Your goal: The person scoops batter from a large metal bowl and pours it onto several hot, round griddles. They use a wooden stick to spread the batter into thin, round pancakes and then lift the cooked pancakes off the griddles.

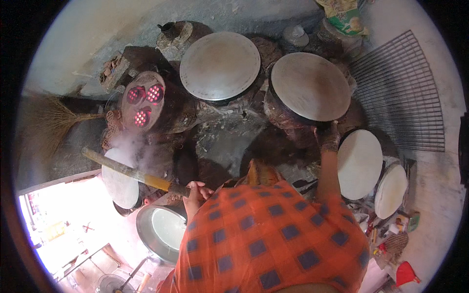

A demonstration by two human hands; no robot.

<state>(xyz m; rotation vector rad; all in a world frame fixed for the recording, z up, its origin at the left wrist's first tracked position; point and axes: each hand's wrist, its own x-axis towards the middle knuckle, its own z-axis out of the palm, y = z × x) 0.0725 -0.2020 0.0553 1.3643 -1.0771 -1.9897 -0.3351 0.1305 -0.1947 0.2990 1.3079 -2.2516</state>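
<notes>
My left hand (196, 197) grips the dark end of a long yellow-brown stick (126, 168), which slants up to the left across a pale round disc (119, 183) with steam above it. At the near rim of the right round griddle (311, 86) is my right hand (327, 137). It looks dark, as if gloved or sooty, and the shade hides whether its fingers grip the rim. That griddle rests on a rough round stove. A second round griddle (220, 66) covers another stove, left of it. Below my left hand stands a metal pot (139, 234) of whitish liquid.
Honeycomb coal briquettes (141, 118) glow red in an open stove on the left. A straw broom (60, 119) lies beyond it. On the right, a wire grid (403, 95) leans at the wall, near two pale round discs (361, 164). A small fan (113, 284) stands lower left.
</notes>
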